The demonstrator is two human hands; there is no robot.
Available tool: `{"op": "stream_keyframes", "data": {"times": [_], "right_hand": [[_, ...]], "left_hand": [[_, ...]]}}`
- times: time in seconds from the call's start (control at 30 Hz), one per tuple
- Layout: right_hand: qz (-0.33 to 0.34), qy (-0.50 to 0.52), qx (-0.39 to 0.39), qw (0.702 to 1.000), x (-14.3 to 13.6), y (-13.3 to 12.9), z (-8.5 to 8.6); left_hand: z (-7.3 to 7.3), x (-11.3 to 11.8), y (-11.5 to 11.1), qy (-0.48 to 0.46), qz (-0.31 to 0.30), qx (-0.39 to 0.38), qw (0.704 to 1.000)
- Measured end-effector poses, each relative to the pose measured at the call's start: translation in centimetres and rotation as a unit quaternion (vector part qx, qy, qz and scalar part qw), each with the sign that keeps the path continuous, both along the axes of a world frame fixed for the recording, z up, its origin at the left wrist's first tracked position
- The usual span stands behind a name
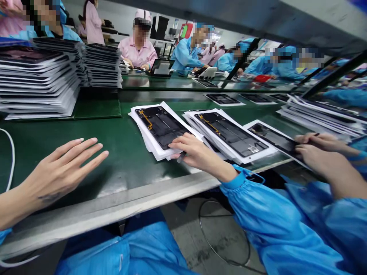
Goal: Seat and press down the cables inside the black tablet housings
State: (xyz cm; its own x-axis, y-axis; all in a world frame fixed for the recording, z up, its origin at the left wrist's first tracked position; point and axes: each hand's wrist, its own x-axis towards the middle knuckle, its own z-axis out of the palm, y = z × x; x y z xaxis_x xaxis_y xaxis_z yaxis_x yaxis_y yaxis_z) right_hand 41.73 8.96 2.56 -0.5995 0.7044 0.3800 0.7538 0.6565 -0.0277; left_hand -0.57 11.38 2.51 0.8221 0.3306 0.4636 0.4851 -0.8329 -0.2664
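Observation:
My left hand [69,164] is open, its fingers stretched out above the green table. My right hand [197,152] is closed at the near end of a black tablet housing [160,124], fingers on top and thumb at the edge. A small dark piece shows between these fingers; I cannot make out what it is. An orange flex cable runs along one side of the housing, which lies on a stack of white sheets [155,152]. To its right, a similar tablet housing [232,131] rests on another stack of white sheets.
Tall stacks of housings and sheets [37,88] stand at the left. At the right, a co-worker's hands [321,152] touch another housing [269,135]. A white cable [12,160] lies at the left edge. More people sit across the line; an overhead shelf [258,19] crosses the top.

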Motion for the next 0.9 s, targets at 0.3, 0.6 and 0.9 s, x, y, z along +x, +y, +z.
{"op": "stream_keyframes", "data": {"times": [0.3, 0.6, 0.9], "right_hand": [[0.013, -0.011, 0.022, 1.000, -1.1, 1.3, 0.6], [-0.020, 0.093, 0.088, 0.992, -3.1, 1.9, 1.3], [-0.018, 0.276, 0.095, 0.956, -5.8, -7.4, 0.5]], "left_hand": [[0.6, 6.7, 1.0, -0.109, -0.030, -0.280, 0.953], [1.2, 19.7, 6.3, -0.317, -0.042, -0.703, 0.635], [3.0, 8.6, -0.6, -0.358, 0.066, -0.592, 0.719]]}}
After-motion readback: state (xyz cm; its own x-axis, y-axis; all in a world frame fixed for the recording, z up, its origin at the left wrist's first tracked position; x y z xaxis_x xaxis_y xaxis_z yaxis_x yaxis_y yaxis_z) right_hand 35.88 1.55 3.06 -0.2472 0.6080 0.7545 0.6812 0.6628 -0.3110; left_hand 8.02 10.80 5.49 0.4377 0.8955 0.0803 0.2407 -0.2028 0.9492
